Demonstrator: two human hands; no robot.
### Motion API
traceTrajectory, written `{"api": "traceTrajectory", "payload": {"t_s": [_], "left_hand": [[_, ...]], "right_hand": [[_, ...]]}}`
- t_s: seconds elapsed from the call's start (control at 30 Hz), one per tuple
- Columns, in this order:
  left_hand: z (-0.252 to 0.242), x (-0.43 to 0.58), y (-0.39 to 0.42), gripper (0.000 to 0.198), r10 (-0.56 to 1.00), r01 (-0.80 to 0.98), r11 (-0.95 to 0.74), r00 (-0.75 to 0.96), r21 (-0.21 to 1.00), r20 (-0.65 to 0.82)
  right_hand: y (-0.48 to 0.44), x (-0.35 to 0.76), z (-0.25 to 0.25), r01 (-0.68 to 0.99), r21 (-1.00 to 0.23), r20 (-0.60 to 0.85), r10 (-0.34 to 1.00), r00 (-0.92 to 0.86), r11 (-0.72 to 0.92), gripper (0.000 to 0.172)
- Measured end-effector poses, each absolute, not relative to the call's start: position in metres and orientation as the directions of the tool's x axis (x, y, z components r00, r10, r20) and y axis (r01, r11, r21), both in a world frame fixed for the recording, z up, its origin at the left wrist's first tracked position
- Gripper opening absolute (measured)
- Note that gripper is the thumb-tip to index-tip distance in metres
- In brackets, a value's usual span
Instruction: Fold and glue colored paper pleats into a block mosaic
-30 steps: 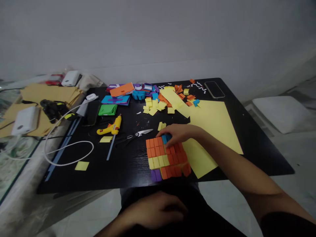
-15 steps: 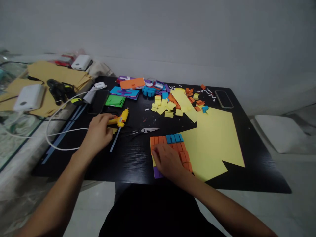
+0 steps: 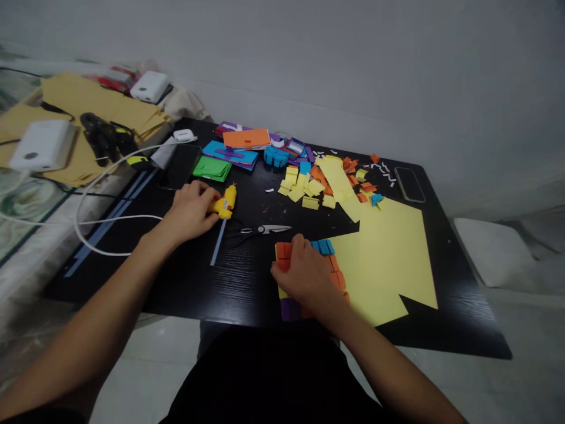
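My left hand (image 3: pixel 192 211) is closed round the handle of a yellow hot glue gun (image 3: pixel 226 202). From the gun's rear a pale glue stick (image 3: pixel 218 242) slants down towards the table's front. My right hand (image 3: pixel 306 275) rests over a panel covered in small folded paper pieces, orange (image 3: pixel 337 278), blue (image 3: pixel 325 247) and purple (image 3: pixel 290 309). Its thumb and forefinger are apart, with orange pieces showing between them; the other fingertips are hidden. Scissors (image 3: pixel 269 228) lie on the table between my hands. Beneath the panel's right side runs a large yellow sheet (image 3: pixel 392 253).
Loose yellow paper pieces (image 3: pixel 304 187) and orange ones lie behind the scissors. Folded green (image 3: pixel 212 168) and blue (image 3: pixel 232 154) paper is stacked further back. A phone (image 3: pixel 409 184) lies at the right. A white cable (image 3: pixel 119 222) loops near my left forearm.
The view has shifted slightly. My left hand has closed further round the glue gun's handle. My right hand has moved up over the panel, its forefinger now near the top edge.
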State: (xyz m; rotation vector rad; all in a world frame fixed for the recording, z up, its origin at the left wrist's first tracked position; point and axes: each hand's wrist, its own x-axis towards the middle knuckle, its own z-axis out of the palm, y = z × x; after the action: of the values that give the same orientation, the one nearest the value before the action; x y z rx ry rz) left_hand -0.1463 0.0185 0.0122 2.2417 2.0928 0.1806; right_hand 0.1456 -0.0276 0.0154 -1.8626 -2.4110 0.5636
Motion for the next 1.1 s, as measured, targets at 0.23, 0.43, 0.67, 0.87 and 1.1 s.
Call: {"api": "traceTrajectory", "payload": {"t_s": [0.23, 0.43, 0.67, 0.87, 1.1], "left_hand": [[0.034, -0.136, -0.007, 0.039, 0.985, 0.851, -0.168, 0.121, 0.498, 0.126], [0.042, -0.114, -0.035, 0.018, 0.975, 0.516, -0.074, 0.216, 0.853, -0.046], [0.033, -0.094, -0.044, 0.011, 0.927, 0.286, 0.113, 0.315, 0.951, -0.205], [0.027, -0.085, -0.038, 0.016, 0.933, 0.429, -0.029, 0.336, 0.903, -0.129], [0.020, -0.094, -0.039, 0.040, 0.848, 0.586, -0.150, 0.490, 0.796, -0.201]], "right_hand": [[-0.011, 0.171, 0.036, 0.827, -0.552, -0.319, 0.889, -0.327, 0.106, 0.044], [-0.011, 0.190, 0.034, 0.696, -0.717, -0.313, 0.872, -0.376, 0.042, 0.037], [-0.017, 0.193, 0.031, 0.643, -0.764, -0.264, 0.879, -0.398, 0.061, 0.029], [-0.020, 0.196, 0.028, 0.599, -0.801, -0.273, 0.882, -0.383, 0.012, 0.035], [-0.025, 0.200, 0.022, 0.588, -0.808, -0.303, 0.890, -0.341, -0.050, 0.040]]}}
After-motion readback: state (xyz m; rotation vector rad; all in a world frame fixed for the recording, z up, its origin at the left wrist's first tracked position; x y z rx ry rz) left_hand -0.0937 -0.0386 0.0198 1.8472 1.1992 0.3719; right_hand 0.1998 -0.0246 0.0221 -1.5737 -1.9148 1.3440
